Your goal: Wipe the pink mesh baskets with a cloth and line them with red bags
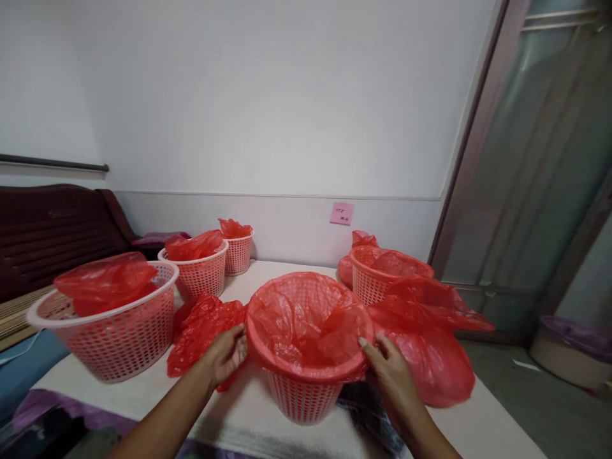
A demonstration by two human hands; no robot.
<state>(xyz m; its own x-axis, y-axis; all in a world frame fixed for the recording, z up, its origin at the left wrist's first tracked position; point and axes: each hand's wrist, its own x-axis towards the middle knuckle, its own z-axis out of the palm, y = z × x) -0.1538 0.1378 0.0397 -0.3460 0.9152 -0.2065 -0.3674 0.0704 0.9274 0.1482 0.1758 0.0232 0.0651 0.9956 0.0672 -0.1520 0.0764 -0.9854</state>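
A pink perforated basket stands upright before me, lined with a thin red plastic bag whose edge is folded over the rim. My left hand is at the left side of the rim, fingers curled against the bag's edge. At the right side of the rim, my right hand pinches the folded edge between thumb and fingers. Crumpled red bags lie left of the basket, just behind my left hand. A full red bag sits to the right, beyond my right hand.
Larger pink basket with red plastic at left; two more baskets behind it. Another lined basket stands back right, on the white table. Dark cloth lies near the front. The wall is behind.
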